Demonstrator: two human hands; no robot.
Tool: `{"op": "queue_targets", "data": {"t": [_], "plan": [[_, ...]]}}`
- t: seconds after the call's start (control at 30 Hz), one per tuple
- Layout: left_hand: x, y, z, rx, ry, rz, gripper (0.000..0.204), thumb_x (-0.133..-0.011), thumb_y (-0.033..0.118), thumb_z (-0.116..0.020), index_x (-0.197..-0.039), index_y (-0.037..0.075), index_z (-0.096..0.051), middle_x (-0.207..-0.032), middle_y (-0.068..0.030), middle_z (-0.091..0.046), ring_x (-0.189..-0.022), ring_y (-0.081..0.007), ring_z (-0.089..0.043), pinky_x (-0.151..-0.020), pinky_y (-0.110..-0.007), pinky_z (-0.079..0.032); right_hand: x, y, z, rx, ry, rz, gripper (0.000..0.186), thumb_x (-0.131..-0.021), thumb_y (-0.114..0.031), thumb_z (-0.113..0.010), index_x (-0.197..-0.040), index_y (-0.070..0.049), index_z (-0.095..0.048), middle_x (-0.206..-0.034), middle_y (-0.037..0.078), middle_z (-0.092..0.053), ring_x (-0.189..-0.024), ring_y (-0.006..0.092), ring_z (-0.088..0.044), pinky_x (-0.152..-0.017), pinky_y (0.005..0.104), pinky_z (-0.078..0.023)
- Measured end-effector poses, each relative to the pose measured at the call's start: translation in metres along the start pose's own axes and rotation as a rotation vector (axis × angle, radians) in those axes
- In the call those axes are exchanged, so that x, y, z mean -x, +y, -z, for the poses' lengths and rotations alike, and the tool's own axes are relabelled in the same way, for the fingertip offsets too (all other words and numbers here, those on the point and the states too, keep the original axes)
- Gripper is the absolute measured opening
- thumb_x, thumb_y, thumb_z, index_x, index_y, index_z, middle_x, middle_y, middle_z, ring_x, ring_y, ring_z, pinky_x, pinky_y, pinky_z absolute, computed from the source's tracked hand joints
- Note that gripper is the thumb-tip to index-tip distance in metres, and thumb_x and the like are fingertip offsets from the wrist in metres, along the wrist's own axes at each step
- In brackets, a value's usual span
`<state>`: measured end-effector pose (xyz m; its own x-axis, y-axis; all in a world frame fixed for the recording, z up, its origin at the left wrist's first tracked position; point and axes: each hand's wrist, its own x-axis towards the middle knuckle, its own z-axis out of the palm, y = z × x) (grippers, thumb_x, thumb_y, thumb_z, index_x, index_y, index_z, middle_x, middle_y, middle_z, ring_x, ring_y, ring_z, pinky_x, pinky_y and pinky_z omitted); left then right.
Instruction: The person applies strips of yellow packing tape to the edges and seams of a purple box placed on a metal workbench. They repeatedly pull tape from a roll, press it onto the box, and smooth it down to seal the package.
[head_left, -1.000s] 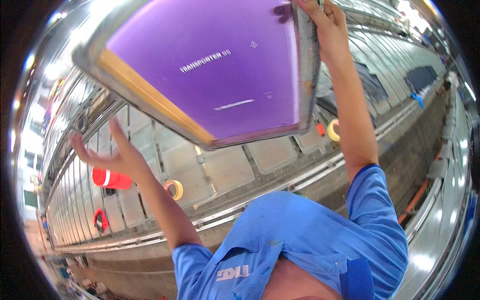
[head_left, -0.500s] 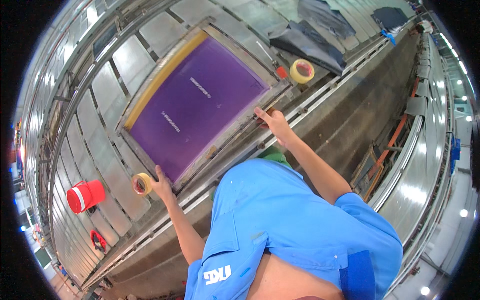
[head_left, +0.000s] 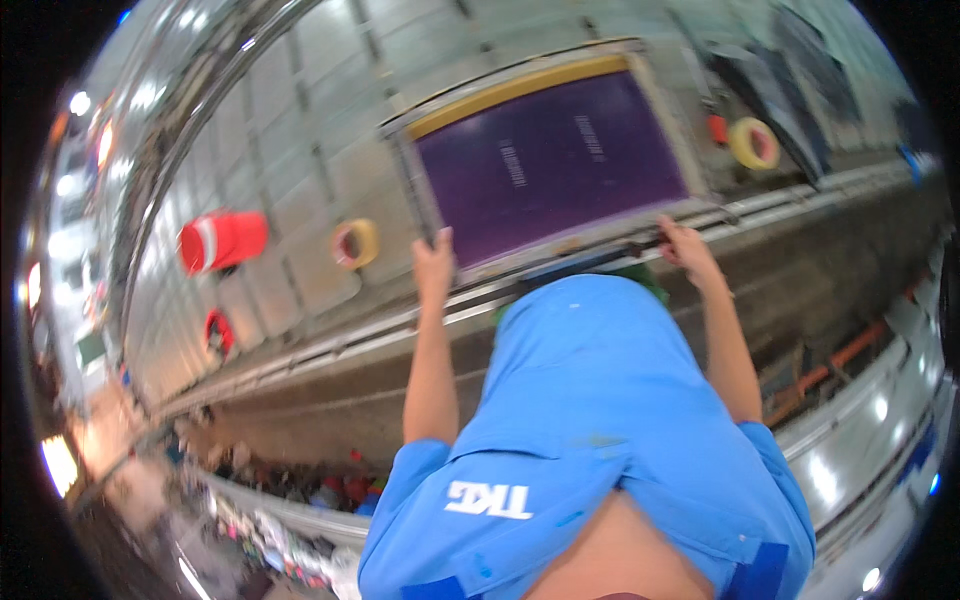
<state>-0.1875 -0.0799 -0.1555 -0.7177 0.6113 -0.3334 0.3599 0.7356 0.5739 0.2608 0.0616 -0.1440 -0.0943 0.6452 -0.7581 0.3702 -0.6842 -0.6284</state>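
A rectangular screen frame (head_left: pixel 643 118) with purple mesh, faint markings and a yellow strip along its far side lies on the metal-panelled table (head_left: pixel 350 170). My left hand (head_left: pixel 433 262) grips its near left corner. My right hand (head_left: pixel 683 250), slightly blurred, is closed at the near edge by the right corner, fingertips on the frame. A yellow tape roll (head_left: pixel 362 243) sits left of the frame. To its right lie another yellow tape roll (head_left: pixel 754 143) and a long tool (head_left: pixel 716 128) with an orange-red part.
A red container (head_left: pixel 220 240) and a small red item (head_left: pixel 220 330) lie on the table at left. Dark sheets (head_left: pixel 780 100) lie at the back right. A metal rail (head_left: pixel 810 188) runs along the near edge, above a concrete-coloured side. Clutter (head_left: pixel 300 488) shows at lower left.
The frame, raised and tilted a second ago, now lies on the table. My left hand, open and apart from it then, now holds its corner. The view has turned.
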Motion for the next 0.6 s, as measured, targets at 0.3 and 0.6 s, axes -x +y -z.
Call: {"op": "queue_targets", "data": {"t": [0.3,0.6], "plan": [[-0.032,-0.044,0.085,-0.549,0.609,-0.284,0.038,-0.083,0.039,-0.075,-0.101,0.008,-0.064,-0.133,-0.0125,-0.057,-0.127,-0.0299,-0.050,-0.096,-0.052,-0.042,0.017,-0.025,0.005,0.480,0.000,0.251,0.049,-0.097,-0.044,-0.061,-0.070,-0.004,-0.053,-0.059,0.003,-0.055,-0.055,0.0113,-0.053,-0.052,0.0288,-0.041],[0.011,0.024,0.127,-0.312,0.009,-0.466,0.024,-0.088,0.026,-0.071,-0.104,0.008,-0.068,-0.105,-0.0125,-0.071,-0.099,-0.0296,-0.065,-0.114,-0.056,-0.025,0.075,-0.150,-0.111,0.496,-0.396,0.764,0.031,-0.092,-0.020,-0.066,-0.118,-0.002,-0.068,-0.100,0.010,-0.071,-0.089,0.0200,-0.066,-0.080,0.0311,-0.052]]}}
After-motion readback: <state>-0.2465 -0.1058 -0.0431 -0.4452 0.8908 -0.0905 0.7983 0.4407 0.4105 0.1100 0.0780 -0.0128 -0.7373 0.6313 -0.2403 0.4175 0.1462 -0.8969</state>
